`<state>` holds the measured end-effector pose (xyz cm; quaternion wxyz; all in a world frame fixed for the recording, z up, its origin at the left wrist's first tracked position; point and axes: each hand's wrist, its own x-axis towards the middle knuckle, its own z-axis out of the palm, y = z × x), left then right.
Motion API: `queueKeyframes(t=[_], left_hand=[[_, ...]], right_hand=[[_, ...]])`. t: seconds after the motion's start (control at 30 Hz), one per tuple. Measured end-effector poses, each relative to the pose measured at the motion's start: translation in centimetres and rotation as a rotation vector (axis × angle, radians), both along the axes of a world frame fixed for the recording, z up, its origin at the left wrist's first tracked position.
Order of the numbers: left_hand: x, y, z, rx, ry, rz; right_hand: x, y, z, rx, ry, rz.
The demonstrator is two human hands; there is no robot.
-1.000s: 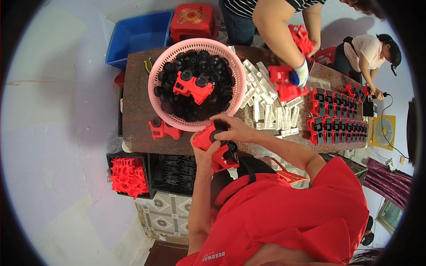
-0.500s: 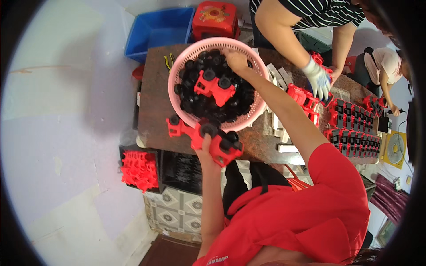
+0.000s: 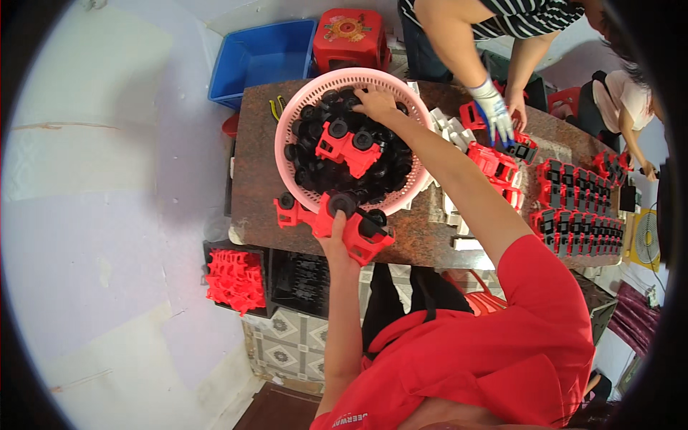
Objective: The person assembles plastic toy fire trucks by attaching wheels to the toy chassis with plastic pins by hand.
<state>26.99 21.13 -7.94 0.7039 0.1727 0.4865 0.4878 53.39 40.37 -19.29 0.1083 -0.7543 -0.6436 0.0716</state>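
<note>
My left hand (image 3: 335, 242) is closed on a red plastic toy vehicle body (image 3: 356, 234) with black wheels, at the near rim of a pink slotted basket (image 3: 284, 166). The thumb lies beside one black wheel (image 3: 342, 204). Many black wheels (image 3: 337, 174) fill the basket, and another red toy body (image 3: 342, 149) with two wheels rests on top of them. Inside the far rim, my right hand (image 3: 378, 104) reaches over the wheels with its fingers apart. Another red piece with a wheel (image 3: 288, 210) sits just left of the body I hold.
Pliers (image 3: 276, 109) lie left of the basket on the brown table (image 3: 254, 193). At right, a co-worker's gloved hand (image 3: 493, 115) handles red parts near rows of red-and-black toys (image 3: 579, 208). Below the table edge are crates of red parts (image 3: 235, 281) and black parts (image 3: 301, 283). A blue bin (image 3: 263, 54) stands behind.
My right hand has opened its fingers and shifted slightly left over the wheels. My left hand still holds the toy body. The co-worker's gloved hand has moved left, and the whole view shifted slightly.
</note>
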Motion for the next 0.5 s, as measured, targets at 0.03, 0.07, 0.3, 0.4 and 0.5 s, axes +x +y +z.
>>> queueKeyframes(t=[0.03, 0.07, 0.3, 0.4, 0.5], left_hand=[[0.1, -0.1, -0.1, 0.006, -0.002, 0.001], [0.2, -0.2, 0.0, 0.006, -0.004, -0.011], [-0.1, 1.3, 0.7, 0.063, 0.029, 0.058], [-0.2, 2.1, 1.0, 0.078, 0.07, 0.104], [0.5, 2.0, 1.0, 0.071, 0.052, 0.082]], right_hand=[[0.7, 0.4, -0.9, 0.005, 0.009, -0.007], [1.2, 0.5, -1.3, 0.029, 0.007, 0.016], [-0.2, -4.3, 2.0, 0.354, 0.519, -0.143], [-3.6, -13.0, 10.7, -0.054, 1.473, 0.079], [-6.4, -19.1, 14.7, -0.206, 1.572, 0.089]])
